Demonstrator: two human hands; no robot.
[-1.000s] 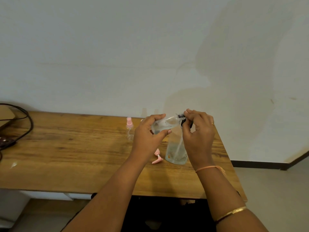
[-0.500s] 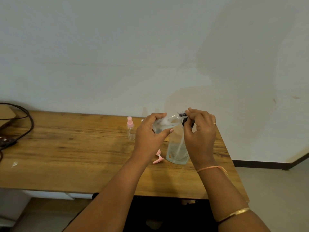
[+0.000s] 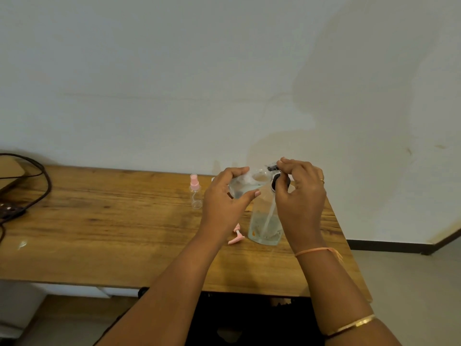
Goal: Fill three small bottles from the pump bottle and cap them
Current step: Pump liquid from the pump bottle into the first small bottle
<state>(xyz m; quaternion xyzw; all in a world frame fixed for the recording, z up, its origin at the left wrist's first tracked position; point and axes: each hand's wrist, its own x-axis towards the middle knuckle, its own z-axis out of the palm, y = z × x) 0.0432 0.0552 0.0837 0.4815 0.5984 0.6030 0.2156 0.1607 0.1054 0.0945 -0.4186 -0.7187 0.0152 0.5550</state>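
A clear pump bottle (image 3: 265, 227) stands on the wooden table (image 3: 112, 221), partly filled with liquid. My right hand (image 3: 299, 196) grips its black pump head (image 3: 274, 182) from above. My left hand (image 3: 224, 198) holds a small clear bottle (image 3: 245, 184) tilted on its side, its mouth by the black nozzle. A second small bottle with a pink spray cap (image 3: 195, 191) stands upright to the left. A loose pink spray cap (image 3: 236, 237) lies on the table beside the pump bottle's base.
Dark cables (image 3: 30, 186) and a power strip lie at the table's far left. A white wall rises right behind the table. The table's right edge is just right of my right hand, with floor beyond it.
Both hands and the tilted small bottle stay almost where they were. The view has shifted only slightly.
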